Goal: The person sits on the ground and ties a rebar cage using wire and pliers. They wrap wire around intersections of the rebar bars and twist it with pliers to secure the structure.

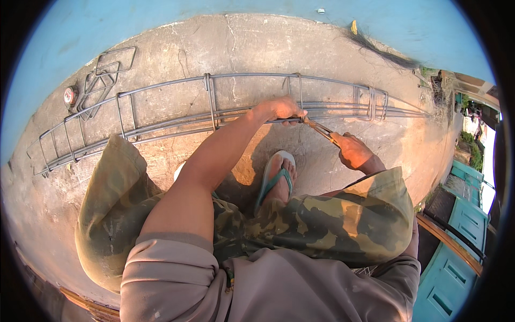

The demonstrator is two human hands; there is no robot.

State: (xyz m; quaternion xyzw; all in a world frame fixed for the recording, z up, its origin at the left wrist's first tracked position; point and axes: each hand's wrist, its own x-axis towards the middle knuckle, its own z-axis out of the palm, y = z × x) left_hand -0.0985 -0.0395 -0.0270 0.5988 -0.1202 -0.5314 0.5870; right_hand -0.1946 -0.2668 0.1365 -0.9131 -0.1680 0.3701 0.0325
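A long steel rebar cage (212, 99), made of lengthwise bars and rectangular stirrups, lies across the concrete in front of me. My left hand (284, 110) is closed around its near bars, right of the middle. My right hand (354, 152) is shut on the handles of a pair of pincers (322, 129). The pincers point up and left, with their jaws at the cage beside my left fingers. Whatever the jaws grip is too small to make out.
Several loose stirrups (107, 72) lie at the far left, near a round tape measure (70, 95). A blue wall (188, 6) rises beyond the cage. Thin dark wire (378, 49) lies along its foot. My sandalled foot (279, 180) stands close to the cage. Turquoise panels (448, 268) are at right.
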